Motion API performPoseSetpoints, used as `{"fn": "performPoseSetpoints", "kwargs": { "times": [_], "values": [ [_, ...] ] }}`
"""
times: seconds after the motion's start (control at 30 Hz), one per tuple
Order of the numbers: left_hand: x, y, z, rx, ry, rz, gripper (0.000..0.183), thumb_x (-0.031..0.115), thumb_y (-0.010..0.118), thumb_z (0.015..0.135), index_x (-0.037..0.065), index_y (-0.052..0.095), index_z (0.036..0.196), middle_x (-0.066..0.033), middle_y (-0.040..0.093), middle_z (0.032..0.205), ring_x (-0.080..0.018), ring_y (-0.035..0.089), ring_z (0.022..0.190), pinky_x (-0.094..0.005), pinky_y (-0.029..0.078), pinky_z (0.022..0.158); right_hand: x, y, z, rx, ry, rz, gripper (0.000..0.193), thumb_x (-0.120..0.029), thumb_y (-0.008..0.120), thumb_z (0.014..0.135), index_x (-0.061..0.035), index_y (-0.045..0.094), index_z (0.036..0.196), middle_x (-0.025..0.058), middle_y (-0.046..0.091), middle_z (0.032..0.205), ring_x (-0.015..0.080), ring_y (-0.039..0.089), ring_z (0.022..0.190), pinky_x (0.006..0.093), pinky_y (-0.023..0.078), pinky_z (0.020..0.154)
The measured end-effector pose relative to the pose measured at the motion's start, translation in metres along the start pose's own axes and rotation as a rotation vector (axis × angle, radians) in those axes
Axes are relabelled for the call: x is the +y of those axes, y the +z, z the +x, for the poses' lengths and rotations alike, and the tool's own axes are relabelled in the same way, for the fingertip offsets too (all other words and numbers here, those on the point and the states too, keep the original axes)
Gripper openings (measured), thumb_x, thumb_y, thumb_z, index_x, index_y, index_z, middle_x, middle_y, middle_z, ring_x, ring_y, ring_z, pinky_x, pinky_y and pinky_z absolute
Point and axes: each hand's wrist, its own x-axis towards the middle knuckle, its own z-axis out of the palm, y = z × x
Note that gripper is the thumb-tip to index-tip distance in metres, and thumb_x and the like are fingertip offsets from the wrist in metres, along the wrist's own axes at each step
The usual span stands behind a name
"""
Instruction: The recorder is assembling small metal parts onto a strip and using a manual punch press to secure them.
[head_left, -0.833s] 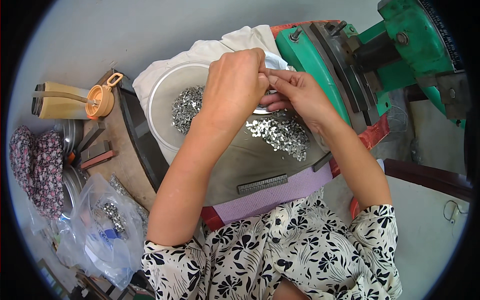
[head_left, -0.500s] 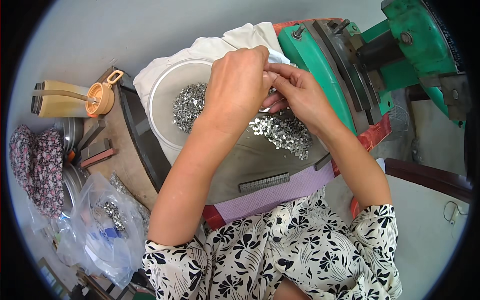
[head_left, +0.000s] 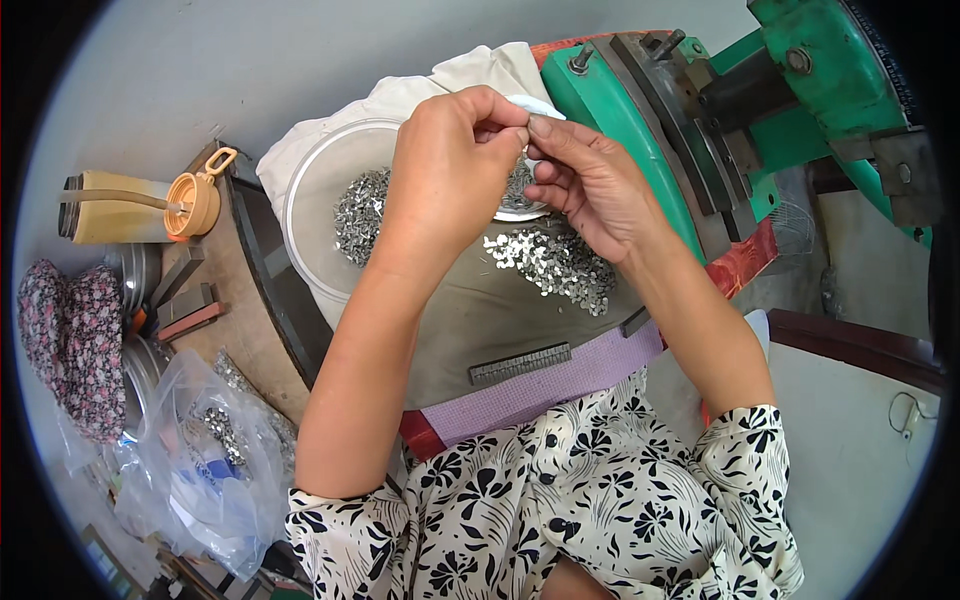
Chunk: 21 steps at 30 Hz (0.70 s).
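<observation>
My left hand (head_left: pixel 445 175) and my right hand (head_left: pixel 598 185) meet at their fingertips over the work surface. Both pinch with thumb and forefinger; whatever sits between them is too small to make out. Behind the left wrist is a round white-rimmed tray (head_left: pixel 292 205) bearing a heap of small metal parts (head_left: pixel 360 215). Between the hands shows part of a dish with more small metal parts (head_left: pixel 520 190). Closer to me, below the right hand, loose flat silver metal pieces (head_left: pixel 560 268) lie in a spread pile.
A green machine (head_left: pixel 625 150) with bolted metal plates stands at the right. A ridged metal block (head_left: pixel 520 364) lies by a purple cloth (head_left: pixel 545 390) at the near edge. On the left are a bottle with an orange lid (head_left: pixel 195 205), a clear plastic bag (head_left: pixel 205 470) and floral fabric (head_left: pixel 75 350).
My right hand's fingers have curled and shifted, and the fingertips of both hands have come together in a clearer pinch. More of the dish shows between the hands. The view has shifted slightly.
</observation>
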Motion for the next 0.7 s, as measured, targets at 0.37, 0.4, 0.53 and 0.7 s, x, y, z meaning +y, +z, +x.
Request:
{"fn": "performPoseSetpoints", "kwargs": {
  "times": [0.37, 0.4, 0.53, 0.7],
  "values": [
    [-0.001, -0.005, 0.001, 0.012, -0.025, 0.113, 0.01, 0.004, 0.063, 0.085, -0.006, 0.066, 0.085, -0.0152, 0.072, 0.077, -0.0229, 0.071, 0.071, -0.0345, 0.055, 0.068, 0.003, 0.012, 0.0, 0.061, -0.099, -0.161, 0.027, -0.023, 0.067, 0.097, 0.0031, 0.07, 0.104, 0.0057, 0.07, 0.089, 0.0104, 0.066, 0.074, 0.0257, 0.06, 0.068],
    [-0.001, -0.005, 0.001, 0.016, -0.028, 0.093, 0.01, 0.004, 0.063, 0.085, -0.005, 0.066, 0.085, -0.0152, 0.072, 0.077, -0.0227, 0.071, 0.071, -0.0345, 0.054, 0.067, 0.002, 0.012, 0.0, 0.062, -0.099, -0.161, 0.027, -0.023, 0.067, 0.097, 0.0031, 0.07, 0.104, 0.0057, 0.07, 0.089, 0.0104, 0.066, 0.074, 0.0257, 0.06, 0.068],
    [-0.002, -0.003, -0.002, 0.032, -0.034, -0.001, 0.011, 0.004, 0.064, 0.085, -0.006, 0.067, 0.087, -0.015, 0.072, 0.077, -0.0222, 0.071, 0.07, -0.0343, 0.054, 0.067, 0.001, 0.014, 0.0, 0.062, -0.107, -0.155, 0.029, -0.024, 0.07, 0.095, 0.0025, 0.07, 0.106, 0.004, 0.069, 0.088, 0.0092, 0.063, 0.072, 0.0251, 0.059, 0.067],
    [-0.007, -0.002, -0.01, 0.064, 0.006, 0.062, 0.016, 0.004, 0.065, 0.086, -0.005, 0.071, 0.098, -0.0171, 0.071, 0.076, -0.028, 0.071, 0.071, -0.0371, 0.055, 0.068, -0.001, 0.012, 0.005, 0.14, -0.123, -0.263, 0.027, -0.023, 0.074, 0.091, 0.002, 0.073, 0.102, 0.0025, 0.069, 0.084, 0.0084, 0.061, 0.068, 0.0237, 0.054, 0.061]
  ]
}}
